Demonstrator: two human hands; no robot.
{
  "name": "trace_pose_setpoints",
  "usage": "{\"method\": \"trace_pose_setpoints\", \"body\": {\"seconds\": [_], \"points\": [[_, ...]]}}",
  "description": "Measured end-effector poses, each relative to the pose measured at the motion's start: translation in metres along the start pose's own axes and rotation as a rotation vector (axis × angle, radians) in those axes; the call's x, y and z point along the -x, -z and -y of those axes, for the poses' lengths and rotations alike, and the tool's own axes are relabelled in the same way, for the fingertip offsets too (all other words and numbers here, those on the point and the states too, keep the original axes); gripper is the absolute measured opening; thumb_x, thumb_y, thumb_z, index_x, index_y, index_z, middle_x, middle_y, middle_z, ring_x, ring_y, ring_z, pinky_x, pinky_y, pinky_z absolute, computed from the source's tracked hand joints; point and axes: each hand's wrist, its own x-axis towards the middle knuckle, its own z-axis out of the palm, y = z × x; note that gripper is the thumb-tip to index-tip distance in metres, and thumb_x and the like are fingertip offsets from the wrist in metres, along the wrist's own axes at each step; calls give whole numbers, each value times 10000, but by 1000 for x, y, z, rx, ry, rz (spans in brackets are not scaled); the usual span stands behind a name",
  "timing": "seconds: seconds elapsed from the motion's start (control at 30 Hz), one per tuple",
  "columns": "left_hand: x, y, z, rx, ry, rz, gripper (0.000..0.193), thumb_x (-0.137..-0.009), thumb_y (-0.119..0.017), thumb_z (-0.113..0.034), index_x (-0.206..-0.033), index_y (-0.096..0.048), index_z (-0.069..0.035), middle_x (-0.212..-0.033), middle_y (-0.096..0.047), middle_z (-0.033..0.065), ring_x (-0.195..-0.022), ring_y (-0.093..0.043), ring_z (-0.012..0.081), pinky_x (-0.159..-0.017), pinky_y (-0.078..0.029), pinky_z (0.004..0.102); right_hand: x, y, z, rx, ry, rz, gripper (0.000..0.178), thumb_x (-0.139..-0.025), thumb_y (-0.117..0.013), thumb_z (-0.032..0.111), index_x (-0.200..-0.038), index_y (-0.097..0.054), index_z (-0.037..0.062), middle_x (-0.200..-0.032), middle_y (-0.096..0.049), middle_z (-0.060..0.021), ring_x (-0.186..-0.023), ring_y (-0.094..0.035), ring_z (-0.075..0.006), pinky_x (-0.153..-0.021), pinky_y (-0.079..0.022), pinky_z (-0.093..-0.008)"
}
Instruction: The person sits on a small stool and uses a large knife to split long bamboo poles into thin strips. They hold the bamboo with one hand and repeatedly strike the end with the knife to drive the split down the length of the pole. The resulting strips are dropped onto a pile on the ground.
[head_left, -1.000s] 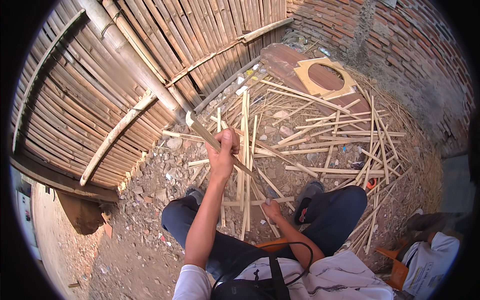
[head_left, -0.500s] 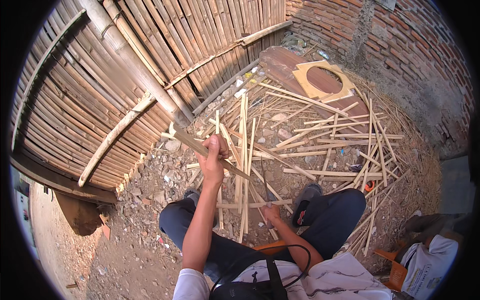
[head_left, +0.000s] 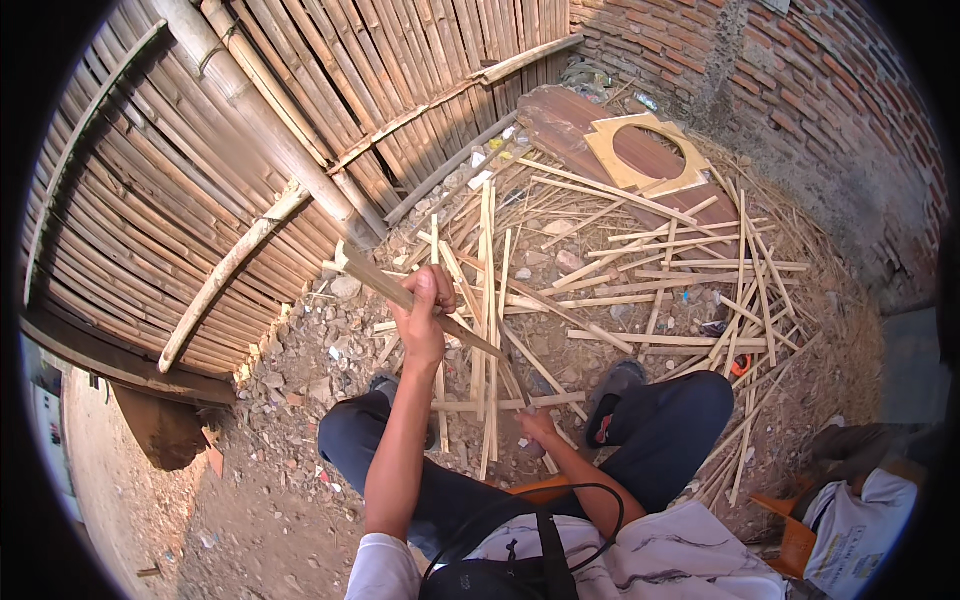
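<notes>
My left hand (head_left: pixel 424 308) is closed round a split bamboo piece (head_left: pixel 372 274), raised at a slant with its pale cut end up and to the left. The other end of the bamboo runs down to the right, over the strips on the ground. Low between my knees, my right hand (head_left: pixel 538 426) grips the handle of a knife (head_left: pixel 516 383). Its long dark blade points up and away from me, close to the lower end of the bamboo; whether they touch I cannot tell. Pale bamboo strips (head_left: pixel 487 290) lie beneath both hands.
More strips (head_left: pixel 690 265) are strewn to the right, near a brown board (head_left: pixel 555 125) and a yellowish frame with a round hole (head_left: pixel 610 165). A bamboo fence (head_left: pixel 290 120) stands at left, a brick wall (head_left: pixel 820 90) at right. An orange tape-like roll (head_left: pixel 741 365) lies beyond my right knee.
My right hand has risen slightly with the knife, toward the lower end of the bamboo. My left hand keeps its hold, and the bamboo has shifted only a little.
</notes>
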Motion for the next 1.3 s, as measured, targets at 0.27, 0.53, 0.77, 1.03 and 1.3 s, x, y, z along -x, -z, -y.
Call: {"method": "trace_pose_setpoints", "body": {"seconds": [0.27,0.53,0.77,1.03,1.3], "points": [[5,5,1,-66,-38,-19,554,-1063,-515,-396,-641,-405,-55,-613,-358,16,-546,-351,126,-521,-285,290,27,-18,75,-40,693,-210,180,-902,-697,170,-814,-615,36,-580,-552,-4,-477,-527,-139,-473,-396,-324],[8,9,-4,16,11,-1,523,-1056,-513,-340,-635,-377,-62,-607,-335,11,-545,-332,119,-511,-262,292,11,6,15,148,36,-123,251,-855,-679,230,-790,-664,-11,-635,-641,-103,-514,-617,-223,-497,-460,-388],[0,7,0,32,48,-9,486,-1042,-523,-305,-646,-370,-67,-619,-326,4,-548,-305,109,-519,-256,291,4,1,54,-245,280,-170,303,-866,-686,254,-669,-605,39,-555,-580,-66,-430,-540,-177,-431,-415,-366],[3,-31,10,-44,80,102,502,-1034,-565,-322,-647,-450,-25,-618,-418,3,-560,-372,102,-524,-289,288,6,16,26,-175,-2,57,302,-884,-665,248,-657,-588,64,-577,-563,-56,-439,-498,-141,-428,-384,-324],[3,-31,12,-53,83,100,502,-1036,-570,-327,-651,-463,-24,-618,-423,-2,-565,-361,93,-531,-282,283,26,3,85,-375,393,-53,169,-908,-663,195,-816,-577,82,-570,-500,22,-452,-457,-76,-416,-367,-284]]}}
